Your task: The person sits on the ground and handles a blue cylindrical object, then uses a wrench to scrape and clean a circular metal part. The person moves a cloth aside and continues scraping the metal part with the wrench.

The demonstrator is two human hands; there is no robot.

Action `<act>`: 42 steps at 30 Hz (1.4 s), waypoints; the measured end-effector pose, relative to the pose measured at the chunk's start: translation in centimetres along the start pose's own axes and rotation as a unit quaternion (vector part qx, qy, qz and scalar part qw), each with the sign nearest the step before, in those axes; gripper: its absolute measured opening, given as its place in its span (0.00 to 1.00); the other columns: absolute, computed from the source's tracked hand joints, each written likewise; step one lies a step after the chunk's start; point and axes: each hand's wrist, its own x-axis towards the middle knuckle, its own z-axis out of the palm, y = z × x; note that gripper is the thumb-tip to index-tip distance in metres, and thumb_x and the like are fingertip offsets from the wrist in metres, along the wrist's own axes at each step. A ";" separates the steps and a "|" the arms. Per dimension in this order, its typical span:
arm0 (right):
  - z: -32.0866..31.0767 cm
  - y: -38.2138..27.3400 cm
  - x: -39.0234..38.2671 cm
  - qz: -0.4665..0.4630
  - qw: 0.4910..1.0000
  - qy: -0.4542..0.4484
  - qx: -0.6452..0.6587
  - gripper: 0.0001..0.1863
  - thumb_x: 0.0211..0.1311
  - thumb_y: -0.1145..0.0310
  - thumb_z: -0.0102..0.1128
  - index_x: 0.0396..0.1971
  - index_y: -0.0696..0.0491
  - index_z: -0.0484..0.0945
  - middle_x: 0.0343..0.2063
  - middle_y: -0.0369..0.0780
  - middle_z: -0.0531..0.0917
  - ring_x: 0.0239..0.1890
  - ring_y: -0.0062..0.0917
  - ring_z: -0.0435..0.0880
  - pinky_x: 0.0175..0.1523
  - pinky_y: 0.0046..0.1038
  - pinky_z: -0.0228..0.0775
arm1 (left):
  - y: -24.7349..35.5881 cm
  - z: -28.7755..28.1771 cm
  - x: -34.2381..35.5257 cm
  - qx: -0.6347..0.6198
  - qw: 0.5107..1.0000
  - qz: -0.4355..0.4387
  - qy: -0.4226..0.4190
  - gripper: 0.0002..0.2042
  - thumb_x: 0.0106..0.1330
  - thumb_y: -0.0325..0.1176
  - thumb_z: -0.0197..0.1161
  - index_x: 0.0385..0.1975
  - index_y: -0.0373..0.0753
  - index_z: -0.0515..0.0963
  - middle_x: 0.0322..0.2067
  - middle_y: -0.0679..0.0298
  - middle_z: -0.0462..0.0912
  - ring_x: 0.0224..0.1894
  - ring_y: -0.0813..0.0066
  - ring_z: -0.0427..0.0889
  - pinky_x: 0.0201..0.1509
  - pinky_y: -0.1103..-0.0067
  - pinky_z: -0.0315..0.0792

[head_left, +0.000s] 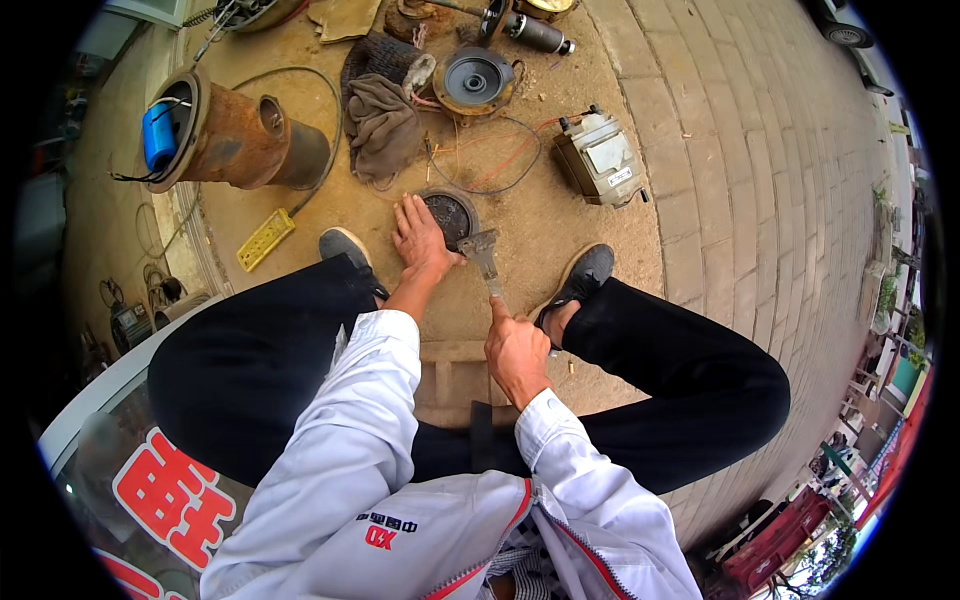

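Observation:
A round, dark metal part with a raised rim [452, 214] lies on the ground between my shoes. My left hand [420, 238] grips its left side, fingers along the rim and thumb at the near edge. In my right hand [516, 352] is a worn metal tool with a broad head [480, 243] and a narrow shank; that hand is closed around the handle, with the index finger along it. The tool's head is at the near right edge of the round part. Whether it touches the rim, I cannot tell.
A rusty cylindrical housing [235, 140] with a blue cylinder [158, 137] stands left. Near it lies a yellow power strip [266, 240]. Brown cloth [385, 130], a round flanged part [473, 80] and thin wires lie beyond my hands. A grey box-shaped instrument [602, 158] sits right.

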 end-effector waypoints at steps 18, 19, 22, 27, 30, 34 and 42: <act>-1.4 -0.8 1.6 0.007 1.000 -0.009 0.014 0.21 0.62 0.70 0.51 0.55 0.54 0.79 0.26 0.56 0.83 0.29 0.51 0.86 0.33 0.49 0.77 | -0.2 0.3 0.0 -0.009 1.000 0.012 0.008 0.72 0.32 0.48 0.87 0.75 0.34 0.39 0.77 0.55 0.39 0.78 0.54 0.38 0.75 0.58 0.54; -1.4 -0.8 1.9 0.003 1.000 -0.008 0.018 0.21 0.62 0.70 0.51 0.55 0.53 0.79 0.26 0.56 0.83 0.29 0.51 0.86 0.33 0.49 0.77 | -0.2 0.1 0.0 -0.009 1.000 0.012 0.015 0.72 0.32 0.48 0.87 0.75 0.34 0.40 0.77 0.55 0.39 0.78 0.54 0.39 0.75 0.58 0.54; -1.4 -0.9 2.6 -0.010 0.999 0.024 0.035 0.21 0.62 0.70 0.52 0.55 0.53 0.79 0.26 0.56 0.84 0.29 0.51 0.86 0.33 0.49 0.77 | 0.1 0.1 -0.5 -0.009 1.000 0.012 0.006 0.71 0.32 0.48 0.87 0.74 0.34 0.40 0.76 0.55 0.40 0.78 0.54 0.39 0.74 0.58 0.55; -1.0 -0.4 1.7 -0.006 1.000 0.005 0.018 0.22 0.61 0.71 0.52 0.56 0.54 0.79 0.25 0.56 0.83 0.28 0.52 0.86 0.34 0.48 0.77 | -0.1 0.1 -0.6 -0.008 1.000 0.010 0.014 0.72 0.30 0.47 0.88 0.74 0.34 0.41 0.76 0.55 0.42 0.78 0.54 0.42 0.74 0.57 0.55; -1.5 -1.0 3.4 -0.011 0.999 0.031 0.038 0.22 0.61 0.71 0.52 0.56 0.53 0.78 0.25 0.57 0.83 0.28 0.52 0.85 0.35 0.49 0.77 | -0.6 -0.4 -0.1 0.018 0.999 0.044 0.015 0.72 0.29 0.47 0.88 0.74 0.34 0.42 0.76 0.56 0.43 0.78 0.55 0.43 0.74 0.55 0.56; -1.5 -0.3 1.1 0.012 1.000 0.005 0.022 0.22 0.62 0.70 0.52 0.56 0.53 0.79 0.25 0.56 0.83 0.28 0.52 0.85 0.35 0.49 0.77 | -1.8 -1.6 0.0 0.112 0.981 0.162 -0.005 0.70 0.29 0.46 0.88 0.74 0.36 0.44 0.76 0.58 0.43 0.78 0.56 0.42 0.74 0.53 0.55; -0.3 0.7 -0.9 0.012 0.999 0.026 0.028 0.21 0.62 0.70 0.52 0.56 0.53 0.79 0.24 0.55 0.83 0.26 0.52 0.85 0.33 0.48 0.77 | -1.3 -0.5 -1.0 0.006 0.999 0.039 -0.016 0.71 0.33 0.47 0.87 0.75 0.37 0.39 0.77 0.59 0.38 0.79 0.56 0.39 0.74 0.52 0.53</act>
